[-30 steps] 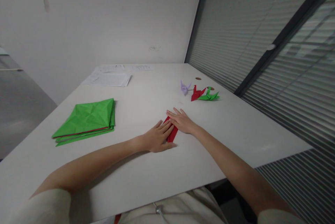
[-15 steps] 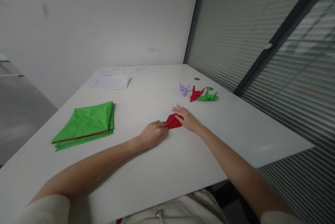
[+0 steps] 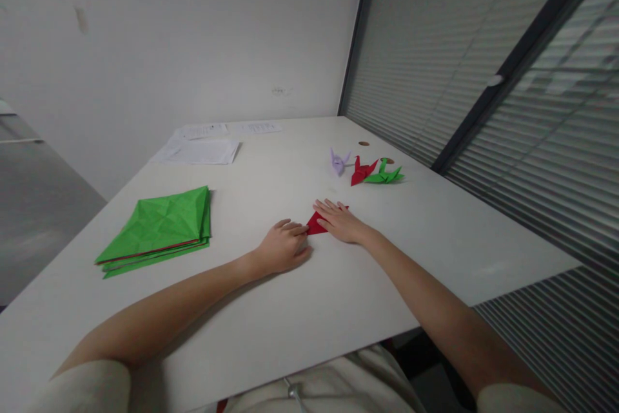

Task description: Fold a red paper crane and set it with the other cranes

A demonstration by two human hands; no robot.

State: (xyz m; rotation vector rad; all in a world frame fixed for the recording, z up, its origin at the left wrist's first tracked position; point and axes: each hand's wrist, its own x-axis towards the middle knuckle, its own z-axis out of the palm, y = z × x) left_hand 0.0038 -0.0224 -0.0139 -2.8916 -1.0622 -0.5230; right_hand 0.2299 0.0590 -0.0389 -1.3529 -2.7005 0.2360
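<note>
A small folded red paper lies on the white table in front of me. My right hand rests flat on top of it, fingers stretched out and pressing down, covering most of the sheet. My left hand sits just left of the paper with fingers curled, their tips touching the paper's left corner. Only a red triangle shows between the two hands.
A stack of green creased sheets lies at the left. White printed papers sit at the far side. Three folded figures, lilac, red and green, stand at the right near the blinds.
The red paper went from a long narrow strip to a short triangle. My left hand drew back off it and curled; my right hand slid over it and pressed flat.
</note>
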